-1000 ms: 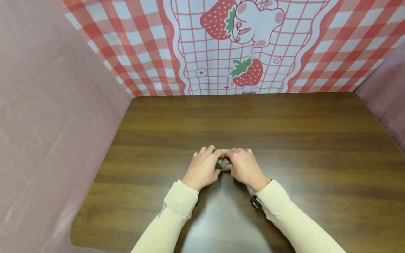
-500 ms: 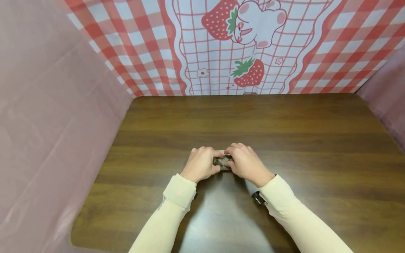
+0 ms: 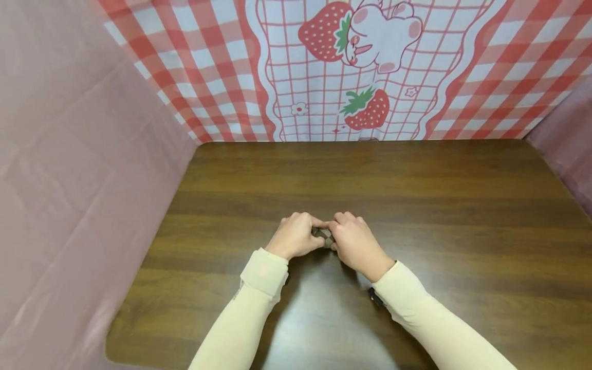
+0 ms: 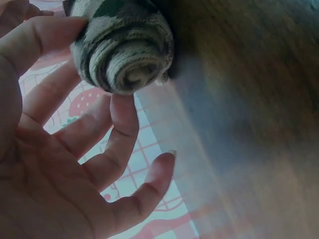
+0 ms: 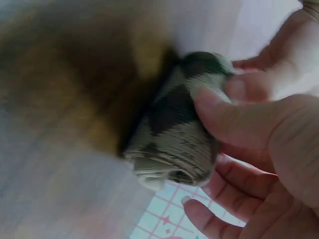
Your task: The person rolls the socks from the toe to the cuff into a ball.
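A rolled-up sock (image 3: 328, 238), knitted in beige and dark green with a diamond pattern, lies on the table between both hands. In the left wrist view the spiral end of the sock (image 4: 132, 62) faces the camera. My left hand (image 3: 292, 236) holds its left end, thumb on the near side and fingers behind. My right hand (image 3: 359, 245) grips the other end, and its thumb (image 5: 224, 117) presses on the knit in the right wrist view. The index fingertips nearly meet over the roll. Much of the sock is hidden by the hands in the head view.
The brown wood-grain table (image 3: 361, 174) extends around the hands on all sides. A red checked cloth with strawberries (image 3: 367, 110) hangs along the far edge. Pink cloth (image 3: 69, 180) covers the left side, and more pink hangs at the right.
Both hands have shifted slightly along and around the sock, and their fingertips are closer together. The pale strip seen earlier behind the roll is no longer visible.
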Tool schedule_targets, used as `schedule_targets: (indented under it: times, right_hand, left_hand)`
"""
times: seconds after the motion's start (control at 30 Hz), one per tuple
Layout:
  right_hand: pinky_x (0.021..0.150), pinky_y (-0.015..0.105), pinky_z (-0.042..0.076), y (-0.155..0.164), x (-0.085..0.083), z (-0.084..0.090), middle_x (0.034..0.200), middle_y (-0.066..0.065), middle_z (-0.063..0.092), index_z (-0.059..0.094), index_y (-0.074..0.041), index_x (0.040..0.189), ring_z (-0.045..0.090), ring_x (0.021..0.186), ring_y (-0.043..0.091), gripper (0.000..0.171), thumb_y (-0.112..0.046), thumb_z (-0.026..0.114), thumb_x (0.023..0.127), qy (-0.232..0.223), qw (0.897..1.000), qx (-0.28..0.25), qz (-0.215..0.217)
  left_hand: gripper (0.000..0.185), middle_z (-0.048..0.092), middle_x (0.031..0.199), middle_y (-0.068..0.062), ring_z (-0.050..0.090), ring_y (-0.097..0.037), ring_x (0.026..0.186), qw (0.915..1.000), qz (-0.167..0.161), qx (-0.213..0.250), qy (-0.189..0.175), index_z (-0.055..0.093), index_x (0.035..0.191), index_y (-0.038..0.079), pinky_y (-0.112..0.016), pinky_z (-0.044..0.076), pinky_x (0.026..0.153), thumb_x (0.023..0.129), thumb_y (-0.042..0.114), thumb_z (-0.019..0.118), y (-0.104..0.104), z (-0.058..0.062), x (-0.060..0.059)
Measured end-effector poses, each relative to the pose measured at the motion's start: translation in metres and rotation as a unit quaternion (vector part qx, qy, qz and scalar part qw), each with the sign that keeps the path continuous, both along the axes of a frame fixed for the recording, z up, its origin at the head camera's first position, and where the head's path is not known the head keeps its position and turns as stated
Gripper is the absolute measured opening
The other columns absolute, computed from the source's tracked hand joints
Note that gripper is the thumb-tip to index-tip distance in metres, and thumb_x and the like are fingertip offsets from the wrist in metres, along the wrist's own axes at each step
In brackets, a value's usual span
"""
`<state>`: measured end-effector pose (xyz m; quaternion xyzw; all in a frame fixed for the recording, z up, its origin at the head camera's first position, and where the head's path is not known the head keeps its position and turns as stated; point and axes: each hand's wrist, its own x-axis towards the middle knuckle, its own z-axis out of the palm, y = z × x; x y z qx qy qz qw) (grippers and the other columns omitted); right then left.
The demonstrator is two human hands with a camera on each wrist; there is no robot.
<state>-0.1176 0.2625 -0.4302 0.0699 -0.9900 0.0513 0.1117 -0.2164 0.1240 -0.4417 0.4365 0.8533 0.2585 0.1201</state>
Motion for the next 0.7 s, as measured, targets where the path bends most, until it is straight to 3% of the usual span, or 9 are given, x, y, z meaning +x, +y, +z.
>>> schedule_targets:
  times: [0.13,0.23,0.47,0.7]
  right_hand:
    - [0.068,0.046,0.046,0.002,0.0,-0.005,0.085,0.009,0.061,0.07,0.0,0.094,0.06,0.084,0.03,0.029,-0.004,0.086,0.07,0.004,1.0,0.0,-0.009]
    - [0.067,0.047,0.044,0.005,-0.003,-0.004,0.083,0.007,0.061,0.069,-0.002,0.09,0.06,0.083,0.029,0.024,-0.004,0.084,0.072,-0.017,1.0,-0.006,-0.015]
    - [0.064,0.048,0.045,0.01,-0.012,0.005,0.078,0.006,0.06,0.063,-0.006,0.08,0.061,0.078,0.029,0.018,-0.003,0.08,0.074,-0.07,0.997,-0.028,-0.021]
    - [0.068,0.05,0.05,0.02,-0.025,0.012,0.08,0.006,0.064,0.067,-0.005,0.085,0.061,0.074,0.024,0.01,-0.003,0.075,0.08,-0.136,0.987,-0.088,-0.024]
  left_hand:
    - [0.039,0.071,0.101,0.002,0.059,-0.018,0.08,0.9994,0.006,0.006,0.034,0.073,0.121,0.019,-0.036,0.041,0.07,0.082,0.021,0.073,-0.001,-0.002,0.007]
    - [0.041,0.065,0.117,0.0,0.058,-0.023,0.1,0.9982,0.017,0.008,0.057,0.07,0.124,0.017,-0.039,0.043,0.076,0.083,0.021,0.072,-0.002,-0.003,0.013]
    - [0.045,0.061,0.115,0.0,0.056,-0.024,0.1,0.9954,0.033,0.01,0.089,0.065,0.118,0.016,-0.04,0.043,0.074,0.076,0.02,0.082,-0.001,-0.003,0.017]
    - [0.051,0.061,0.118,0.0,0.055,-0.023,0.102,0.9949,0.028,0.002,0.097,0.064,0.121,0.016,-0.038,0.042,0.075,0.074,0.015,0.085,0.002,-0.006,0.016]
